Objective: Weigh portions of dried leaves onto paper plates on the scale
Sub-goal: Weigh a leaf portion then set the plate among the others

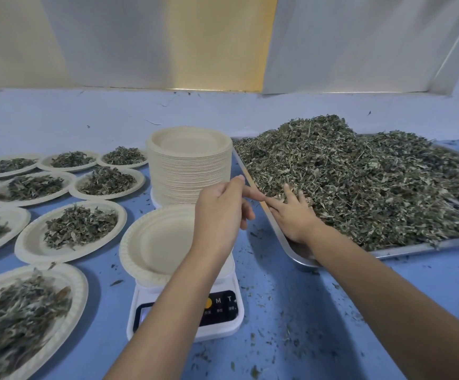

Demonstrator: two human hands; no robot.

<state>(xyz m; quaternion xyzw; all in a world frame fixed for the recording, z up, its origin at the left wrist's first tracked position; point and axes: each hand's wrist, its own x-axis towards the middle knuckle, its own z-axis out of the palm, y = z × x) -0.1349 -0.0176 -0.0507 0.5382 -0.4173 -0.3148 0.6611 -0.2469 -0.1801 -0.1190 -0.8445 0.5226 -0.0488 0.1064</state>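
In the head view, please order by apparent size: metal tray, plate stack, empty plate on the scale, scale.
1. Metal tray
2. Empty plate and scale: alike; the scale is partly hidden
3. Plate stack: slightly smaller, though farther away

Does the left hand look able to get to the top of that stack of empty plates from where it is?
Probably yes: the left hand hovers just in front of the plate stack, holding nothing, and nothing lies between them.

Open table lies right of the scale; plate stack blocks behind.
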